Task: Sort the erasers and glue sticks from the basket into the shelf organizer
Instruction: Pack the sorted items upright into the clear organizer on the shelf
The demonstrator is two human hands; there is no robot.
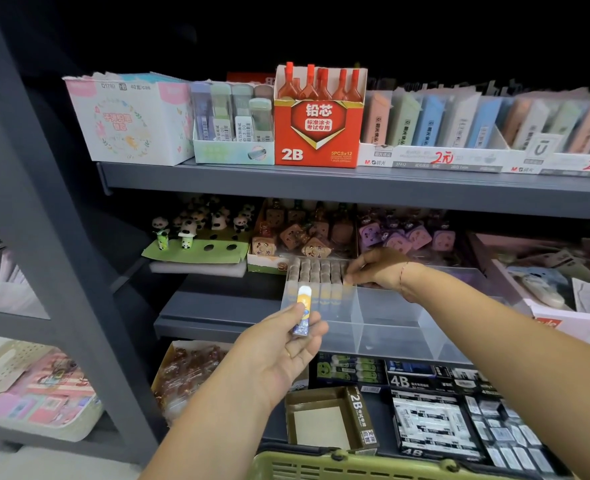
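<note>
**Glue stick held at the shelf organizer**

Grey metal store shelving (321, 183) fills the view, with 3 levels of stationery. On the top level a red 2B lead box (317, 133) stands among pastel cartons. The middle level holds panda figures (196, 223) at the back and the clear shelf organizer (390, 327) at the front edge.

A row of glue sticks (316, 275) lies side by side in the organizer's leftmost compartment, caps pointing to the back. The right hand (376, 268) reaches over the organizer, its bent fingertips on the right end of that row. Whether they pinch a stick or only touch it cannot be told.

The left hand (286, 344) is raised just in front of the organizer's left corner. Its thumb and fingers are clamped on 1 glue stick (304, 311), held upright with the white cap up.

The green basket (321, 467) shows only its rim at the bottom edge, below an open brown 2B box (328, 420).
</note>
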